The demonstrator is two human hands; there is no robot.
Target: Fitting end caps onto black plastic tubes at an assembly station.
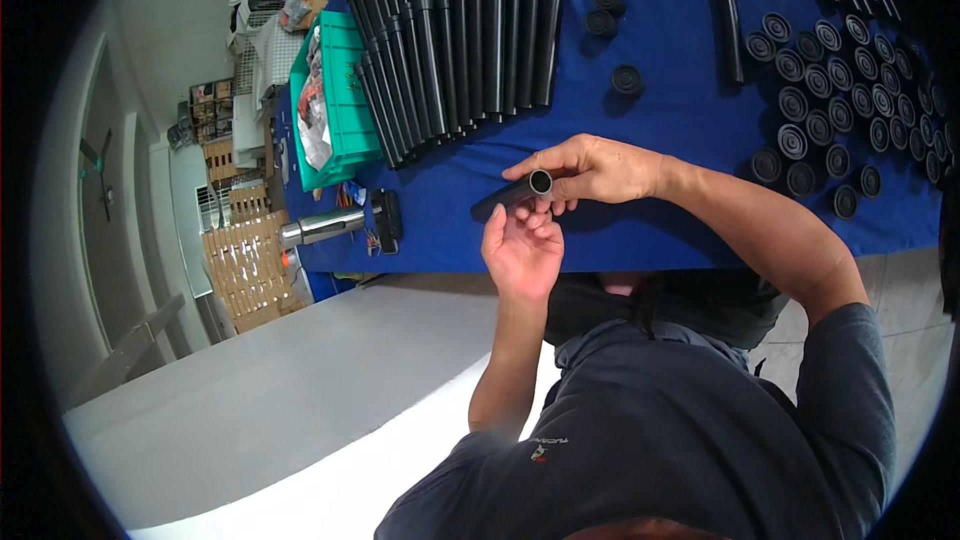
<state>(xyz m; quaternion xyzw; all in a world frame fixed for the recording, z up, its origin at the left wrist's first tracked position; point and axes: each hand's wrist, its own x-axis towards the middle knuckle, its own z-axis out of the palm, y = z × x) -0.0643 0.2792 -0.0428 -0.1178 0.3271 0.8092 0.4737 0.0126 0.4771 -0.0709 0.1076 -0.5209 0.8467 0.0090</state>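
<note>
A short-looking black tube (497, 198) is held over the near edge of the blue-covered table, its hollow round end turned toward me. From below, my left hand (527, 252) supports it, fingers curled against its underside and palm facing up. My right hand (605, 170) comes from the right and grips the tube near its open end, with thumb and fingers on either side. The tube's far end points left and away, and part of its length lies behind my fingers.
Rows of capped black tubes (497, 35) lie at the back left beside a green crate (352, 100) with plastic bags. Many ringed black caps (793, 142) spread over the right side. Three more caps (627, 80) lie mid-table. A shiny metal cylinder (325, 227) rests at the left edge.
</note>
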